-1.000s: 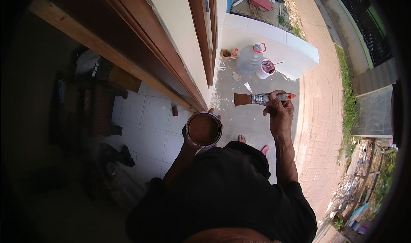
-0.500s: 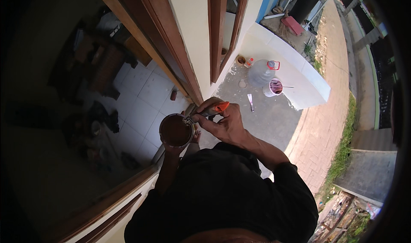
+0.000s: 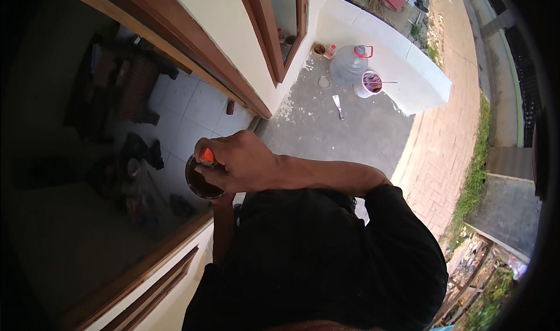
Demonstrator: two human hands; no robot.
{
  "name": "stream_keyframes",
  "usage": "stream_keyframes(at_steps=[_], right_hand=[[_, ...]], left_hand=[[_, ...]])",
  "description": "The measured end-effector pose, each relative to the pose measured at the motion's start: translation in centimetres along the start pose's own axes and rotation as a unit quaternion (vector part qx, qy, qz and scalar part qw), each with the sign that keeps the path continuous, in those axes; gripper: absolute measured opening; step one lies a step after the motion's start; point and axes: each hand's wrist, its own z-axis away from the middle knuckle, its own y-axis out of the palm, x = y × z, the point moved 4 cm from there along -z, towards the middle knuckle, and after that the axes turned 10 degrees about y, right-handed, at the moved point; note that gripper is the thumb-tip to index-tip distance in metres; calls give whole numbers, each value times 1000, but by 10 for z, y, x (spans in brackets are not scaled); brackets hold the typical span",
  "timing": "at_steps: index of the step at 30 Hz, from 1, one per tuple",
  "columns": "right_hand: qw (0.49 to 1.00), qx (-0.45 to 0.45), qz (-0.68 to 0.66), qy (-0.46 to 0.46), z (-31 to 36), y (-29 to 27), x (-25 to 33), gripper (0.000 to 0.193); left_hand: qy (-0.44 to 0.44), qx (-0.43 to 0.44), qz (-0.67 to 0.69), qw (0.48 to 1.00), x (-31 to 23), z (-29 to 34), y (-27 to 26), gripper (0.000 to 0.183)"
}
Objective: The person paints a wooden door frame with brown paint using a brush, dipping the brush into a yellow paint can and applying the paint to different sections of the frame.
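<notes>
From where I'm standing, the person is bending both arms over to their left, in front of the brown door frame (image 3: 192, 45). The left hand (image 3: 223, 200) is holding up a round, open can (image 3: 200, 186) from its near side; most of its fingers are hiding beneath the can, so I can't tell exactly how they are wrapping it. The can is showing its brown inside.

The right hand (image 3: 245, 160) is reaching across the body, its fingers closing narrowly round a brush (image 3: 206, 156). The brush's orange handle end is pointing up over the mouth of the can; its bristles are hiding below the hand, so I can't see whether they are touching the contents.

Out on the grey floor (image 3: 373, 130), a scraper (image 3: 337, 105) is lying well apart from the hands. Beyond it a big clear bottle (image 3: 349, 68) is standing just beside a white bucket (image 3: 363, 88) with stained insides. A small red-capped bottle (image 3: 331, 51) and a little bowl (image 3: 318, 49) are sitting near the low white wall (image 3: 402, 65).
</notes>
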Motion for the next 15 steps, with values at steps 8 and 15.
stream_keyframes(at_steps=[8, 15], right_hand=[[1000, 0, -1, -16, 1, -11, 8, 17], [997, 28, 64, 16, -2, -12, 17, 17]], left_hand=[[69, -39, -71, 994, 4, 28, -7, 88], [57, 42, -76, 995, 4, 15, 9, 79]])
